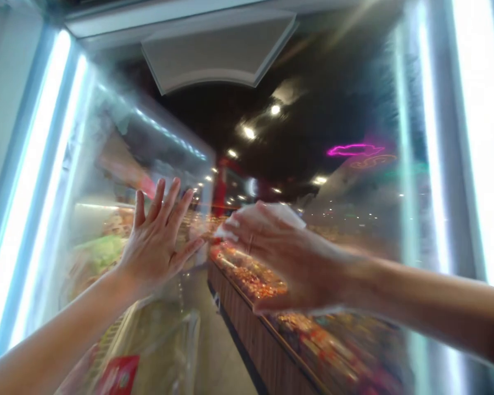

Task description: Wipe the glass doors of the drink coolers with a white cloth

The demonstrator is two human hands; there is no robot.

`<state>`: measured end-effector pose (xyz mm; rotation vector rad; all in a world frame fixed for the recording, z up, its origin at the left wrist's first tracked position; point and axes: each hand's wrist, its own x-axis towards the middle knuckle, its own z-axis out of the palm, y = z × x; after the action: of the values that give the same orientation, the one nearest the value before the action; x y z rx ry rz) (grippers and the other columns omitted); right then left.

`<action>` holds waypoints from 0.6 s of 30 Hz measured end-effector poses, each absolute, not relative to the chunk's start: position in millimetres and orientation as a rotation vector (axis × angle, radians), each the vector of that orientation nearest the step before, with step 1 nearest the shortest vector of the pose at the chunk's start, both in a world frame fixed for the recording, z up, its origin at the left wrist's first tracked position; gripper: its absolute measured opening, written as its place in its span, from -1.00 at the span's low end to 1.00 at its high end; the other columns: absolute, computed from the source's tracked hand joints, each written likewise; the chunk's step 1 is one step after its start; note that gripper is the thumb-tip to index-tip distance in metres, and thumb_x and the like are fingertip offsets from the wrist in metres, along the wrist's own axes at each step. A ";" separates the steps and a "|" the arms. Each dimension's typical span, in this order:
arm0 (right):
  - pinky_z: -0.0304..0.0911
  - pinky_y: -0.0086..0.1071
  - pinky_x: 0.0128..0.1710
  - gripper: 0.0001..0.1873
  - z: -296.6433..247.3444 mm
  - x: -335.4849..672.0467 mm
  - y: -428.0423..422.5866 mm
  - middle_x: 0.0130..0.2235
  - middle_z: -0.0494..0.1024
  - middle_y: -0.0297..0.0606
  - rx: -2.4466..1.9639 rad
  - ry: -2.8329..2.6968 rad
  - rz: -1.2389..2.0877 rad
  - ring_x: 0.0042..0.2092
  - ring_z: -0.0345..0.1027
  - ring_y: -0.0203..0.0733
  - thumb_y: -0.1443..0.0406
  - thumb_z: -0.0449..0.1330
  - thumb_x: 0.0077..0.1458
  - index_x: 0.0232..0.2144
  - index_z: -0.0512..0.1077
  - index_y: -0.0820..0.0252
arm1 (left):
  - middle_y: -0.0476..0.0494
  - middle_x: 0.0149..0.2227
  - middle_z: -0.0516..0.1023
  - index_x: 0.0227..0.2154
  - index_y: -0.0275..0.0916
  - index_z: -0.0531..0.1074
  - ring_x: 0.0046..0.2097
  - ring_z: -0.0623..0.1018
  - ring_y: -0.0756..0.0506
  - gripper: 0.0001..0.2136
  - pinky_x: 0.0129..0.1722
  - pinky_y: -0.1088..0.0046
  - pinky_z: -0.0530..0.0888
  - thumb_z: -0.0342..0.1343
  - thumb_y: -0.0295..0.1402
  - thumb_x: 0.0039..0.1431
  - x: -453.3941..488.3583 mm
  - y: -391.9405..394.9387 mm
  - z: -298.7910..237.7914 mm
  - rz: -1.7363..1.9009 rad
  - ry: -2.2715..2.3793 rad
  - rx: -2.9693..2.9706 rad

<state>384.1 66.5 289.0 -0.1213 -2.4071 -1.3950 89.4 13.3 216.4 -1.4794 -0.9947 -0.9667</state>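
My left hand (156, 236) has its fingers spread, with the palm toward a glass pane (337, 203); it appears to rest on the glass. To its right, my right hand (282, 255) presses a white cloth or tissue (286, 213) to the same pane. Most of the cloth lies hidden under the palm and fingers, and it pokes out above the knuckles and at the fingertips. Motion blurs this hand a little. Whitish, cloudy smears show on the glass around both hands.
Bright light tubes (28, 197) run along the left side, with more light strips (434, 153) at the right. A white panel (218, 49) sits at the top. Beyond the glass are a long counter of colourful goods (247, 274), a walkway and a red card (117, 376).
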 end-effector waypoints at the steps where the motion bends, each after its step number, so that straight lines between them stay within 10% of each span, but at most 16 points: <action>1: -0.34 0.08 0.52 0.14 277.6 377.3 64.6 0.49 -0.05 -0.19 -0.041 -2.458 -1.396 0.52 -0.23 0.00 -0.39 -0.15 0.17 0.49 -0.32 0.18 | -0.21 0.54 -0.24 0.48 -0.04 -0.33 0.53 -0.22 -0.38 -0.26 0.45 -0.27 -0.20 -0.14 0.03 0.40 86.0 11.8 211.3 -0.963 -1.002 -1.486; 7: -0.46 0.29 0.47 0.07 297.7 352.5 63.9 0.50 -0.13 -0.03 -0.348 -2.115 -1.311 0.52 -0.38 0.20 -0.30 -0.12 0.26 0.49 -0.24 0.27 | -0.23 0.54 -0.24 0.48 -0.04 -0.37 0.53 -0.25 -0.36 -0.26 0.44 -0.28 -0.21 -0.16 0.02 0.41 63.7 6.7 189.9 -0.946 -1.112 -1.522; 13: -0.62 -0.02 0.53 0.13 258.6 318.8 67.9 0.49 -0.04 -0.24 0.015 -2.427 -1.316 0.52 -0.25 -0.07 -0.38 -0.15 0.18 0.50 -0.36 0.13 | -0.26 0.54 -0.26 0.48 -0.07 -0.34 0.53 -0.28 -0.37 -0.27 0.43 -0.29 -0.21 -0.18 0.04 0.42 37.8 4.5 184.6 -0.937 -1.142 -1.526; 18: -0.53 0.26 0.48 0.12 273.9 291.4 64.0 0.50 -0.15 -0.06 -0.274 -2.191 -1.241 0.53 -0.38 0.15 -0.34 -0.10 0.21 0.49 -0.23 0.28 | -0.22 0.54 -0.27 0.48 -0.04 -0.36 0.53 -0.29 -0.35 -0.27 0.44 -0.26 -0.23 -0.18 0.04 0.42 25.3 4.0 180.5 -0.952 -1.138 -1.551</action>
<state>291.4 64.0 273.9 -0.2738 -2.1907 -1.2412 25.3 4.0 180.5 -1.5507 -1.1382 -0.9515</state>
